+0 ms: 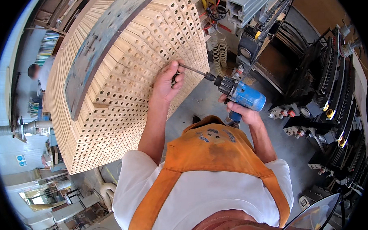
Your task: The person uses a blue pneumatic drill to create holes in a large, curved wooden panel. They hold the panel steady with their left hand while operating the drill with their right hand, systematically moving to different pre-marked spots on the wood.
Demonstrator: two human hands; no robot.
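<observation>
My right hand (244, 112) is wrapped round the grip of a blue power drill (249, 96). The drill's long thin bit (194, 69) points left, toward a big stack of pale wooden bars (136, 63). At the bit's tip, my left hand (169, 83) is closed, thumb and forefinger pinched together. Small dark pieces (175, 77) show between its curled fingers; their exact kind is too small to tell. Rows of round holes cover the bar ends, and some have dark rims or fillings. A worn, curved-looking dark board (92, 57) lies across the stack's top.
Black machinery with gauges and valves (315, 109) stands to the right. A coiled air hose (219, 51) hangs beyond the drill, beside a metal frame (249, 9). Another person (46, 73) is at the far left. Grey floor (199, 100) lies below.
</observation>
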